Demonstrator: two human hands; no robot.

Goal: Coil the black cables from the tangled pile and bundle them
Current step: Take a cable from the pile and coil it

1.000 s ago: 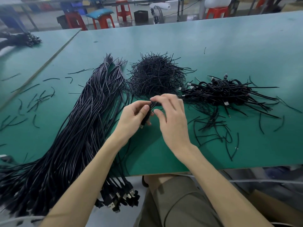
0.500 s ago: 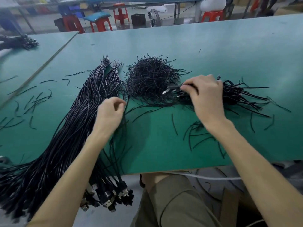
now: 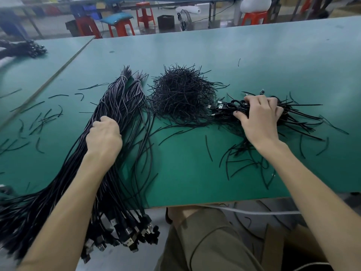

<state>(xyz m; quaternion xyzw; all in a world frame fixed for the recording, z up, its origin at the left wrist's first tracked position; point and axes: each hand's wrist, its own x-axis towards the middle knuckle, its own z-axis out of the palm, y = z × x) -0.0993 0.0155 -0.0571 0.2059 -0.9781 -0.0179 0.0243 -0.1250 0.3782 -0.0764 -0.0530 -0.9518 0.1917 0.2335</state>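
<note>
Long black cables (image 3: 117,106) lie in a loose sheaf down the left of the flat green table (image 3: 195,173), plugs hanging off its near edge. My left hand (image 3: 104,136) curls into them, gripping strands. My right hand (image 3: 259,116) rests bent-fingered on the heap of coiled black cable bundles (image 3: 297,114); whether it clasps one I cannot tell. Between them sits a mound of short black wire ties (image 3: 181,94).

Past the far edge of the bench (image 3: 254,47), red stools (image 3: 145,13) are seen, one bearing a blue cushion (image 3: 116,17), beside a black box (image 3: 165,22) and fan (image 3: 185,17).
</note>
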